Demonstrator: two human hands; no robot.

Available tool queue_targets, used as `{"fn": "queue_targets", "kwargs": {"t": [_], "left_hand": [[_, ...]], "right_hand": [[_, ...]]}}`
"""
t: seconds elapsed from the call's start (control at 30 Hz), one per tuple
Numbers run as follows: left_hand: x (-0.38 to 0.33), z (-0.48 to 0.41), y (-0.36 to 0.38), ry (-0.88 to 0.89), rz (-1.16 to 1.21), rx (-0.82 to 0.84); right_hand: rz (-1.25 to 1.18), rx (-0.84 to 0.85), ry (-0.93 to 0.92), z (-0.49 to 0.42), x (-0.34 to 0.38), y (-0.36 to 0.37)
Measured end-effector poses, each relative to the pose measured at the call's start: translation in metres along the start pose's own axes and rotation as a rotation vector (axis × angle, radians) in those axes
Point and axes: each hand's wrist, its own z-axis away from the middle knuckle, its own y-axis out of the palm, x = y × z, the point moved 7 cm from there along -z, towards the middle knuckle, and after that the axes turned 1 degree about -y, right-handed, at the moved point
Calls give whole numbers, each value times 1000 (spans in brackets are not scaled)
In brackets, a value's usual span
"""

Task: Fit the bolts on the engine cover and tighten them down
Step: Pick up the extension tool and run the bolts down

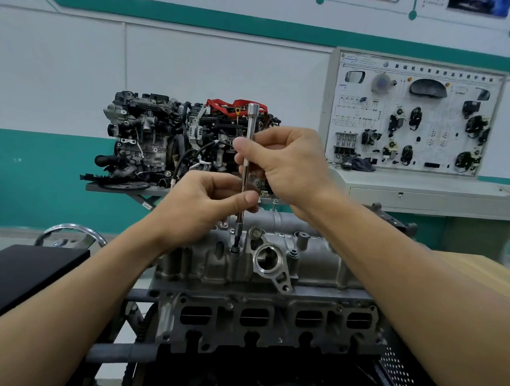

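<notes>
Tool: long chrome extension bar [246, 162], upright, dark socket end down on cover.
Bolt: small dark bolt [234, 250] under socket tip, mostly hidden.
Cover: grey cast-aluminium engine cover [318, 256], below both hands.
Left hand [205, 207]: pinches bar low on shaft.
Right hand [282, 161]: pinches bar mid-shaft, above left.

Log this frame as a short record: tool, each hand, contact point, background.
tool: extension bar, long, held nearly upright
left: left hand pinches the bar low down
right: right hand pinches it higher up
contact: socket at the bar's lower end sits on the engine cover; bolt head beneath it not visible
background: second engine on a stand; display board with car parts
</notes>
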Motion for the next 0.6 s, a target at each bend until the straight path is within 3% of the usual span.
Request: {"fn": "queue_targets", "kwargs": {"t": [0.1,0.23,0.33,0.6], "left_hand": [[2,1,-7,12,8,-83],[3,1,-4,-5,-58,12],[3,1,-2,2,-64,13],[-1,3,-6,59,14,-114]], "right_hand": [[49,-67,-40,0,0,0],[-63,158,64,3,-3,14],[-112,200,79,6,-2,13],[85,-178,-98,7,-4,-7]]}}
